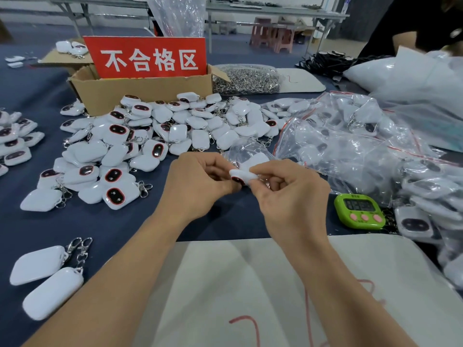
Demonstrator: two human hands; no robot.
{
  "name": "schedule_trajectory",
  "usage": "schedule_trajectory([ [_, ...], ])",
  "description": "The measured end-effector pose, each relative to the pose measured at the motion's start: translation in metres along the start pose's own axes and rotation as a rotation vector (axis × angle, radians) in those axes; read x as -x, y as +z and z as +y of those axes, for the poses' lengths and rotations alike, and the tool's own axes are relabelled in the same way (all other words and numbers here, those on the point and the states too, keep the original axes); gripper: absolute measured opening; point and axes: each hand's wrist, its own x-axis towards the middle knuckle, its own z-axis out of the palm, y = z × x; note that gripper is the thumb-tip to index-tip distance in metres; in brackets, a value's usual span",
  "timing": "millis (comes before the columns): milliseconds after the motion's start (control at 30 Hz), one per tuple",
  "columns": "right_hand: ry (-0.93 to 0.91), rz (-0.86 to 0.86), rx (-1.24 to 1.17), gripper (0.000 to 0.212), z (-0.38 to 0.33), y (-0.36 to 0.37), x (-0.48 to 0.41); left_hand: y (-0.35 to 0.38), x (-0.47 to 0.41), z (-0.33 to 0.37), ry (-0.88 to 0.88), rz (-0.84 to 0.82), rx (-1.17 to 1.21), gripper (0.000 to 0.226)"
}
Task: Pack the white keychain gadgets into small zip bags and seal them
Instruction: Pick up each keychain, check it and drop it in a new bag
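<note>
My left hand point(198, 184) and my right hand point(290, 194) meet above the dark blue table. Together they pinch one white keychain gadget point(241, 176) with a dark, red-rimmed oval face. A small clear zip bag point(246, 151) stands up just behind the gadget, between my fingers; which hand holds it I cannot tell. A big heap of loose white gadgets point(160, 131) with metal clasps lies beyond my left hand. Bagged gadgets point(355, 139) in clear red-striped zip bags pile up to the right.
A cardboard box point(140, 88) with a red sign stands behind the heap, beside a bag of metal clasps point(246, 80). A green timer point(359, 211) sits right of my hands. Two gadgets point(47, 279) lie at near left. A cream cloth point(250, 284) covers the near edge. A person's arm point(403, 38) is far right.
</note>
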Motion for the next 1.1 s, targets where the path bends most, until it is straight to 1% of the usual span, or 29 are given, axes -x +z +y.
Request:
schedule_trajectory([
  [100,-0.029,-0.008,0.016,0.016,0.003,0.001,0.001,0.000,0.000,-0.002,0.034,0.025,-0.034,0.020],
  [233,-0.003,-0.002,-0.009,0.017,0.001,-0.001,0.000,0.002,0.001,0.000,0.084,0.062,-0.051,0.022],
  [333,0.141,0.009,-0.096,0.025,0.002,-0.001,-0.004,0.003,0.003,0.005,0.150,0.087,-0.051,0.046],
  [400,0.258,-0.018,-0.134,0.025,0.005,-0.002,-0.008,0.004,0.005,0.009,0.208,0.069,-0.052,0.060],
  [433,0.302,-0.040,-0.157,0.022,0.006,-0.003,-0.009,0.004,0.006,0.010,0.223,0.060,-0.050,0.059],
  [500,0.356,-0.080,-0.217,0.019,0.007,-0.005,-0.010,0.005,0.007,0.011,0.207,0.062,-0.045,0.049],
  [600,0.396,-0.079,-0.291,0.010,0.008,-0.006,-0.011,0.006,0.008,0.012,0.155,0.056,-0.025,0.041],
  [700,0.410,-0.099,-0.258,0.021,0.009,-0.004,-0.012,0.005,0.006,0.011,0.122,0.067,0.016,0.031],
  [800,0.428,-0.190,-0.291,0.036,0.008,-0.002,-0.011,0.005,0.003,0.008,0.112,0.103,0.005,0.014],
  [833,0.429,-0.223,-0.300,0.038,0.007,-0.003,-0.010,0.005,0.002,0.007,0.096,0.122,0.012,0.012],
  [900,0.406,-0.281,-0.292,0.033,0.006,-0.003,-0.009,0.004,-0.001,0.004,0.075,0.143,0.040,0.017],
  [967,0.402,-0.291,-0.295,0.027,0.004,-0.003,-0.009,0.005,-0.002,0.004,0.067,0.132,0.065,0.019],
  [1033,0.425,-0.274,-0.305,0.029,0.004,-0.003,-0.009,0.005,-0.003,0.004,0.053,0.103,0.103,0.017],
  [1100,0.435,-0.259,-0.311,0.032,0.003,-0.005,-0.010,0.006,-0.003,0.004,0.041,0.065,0.130,0.026],
])
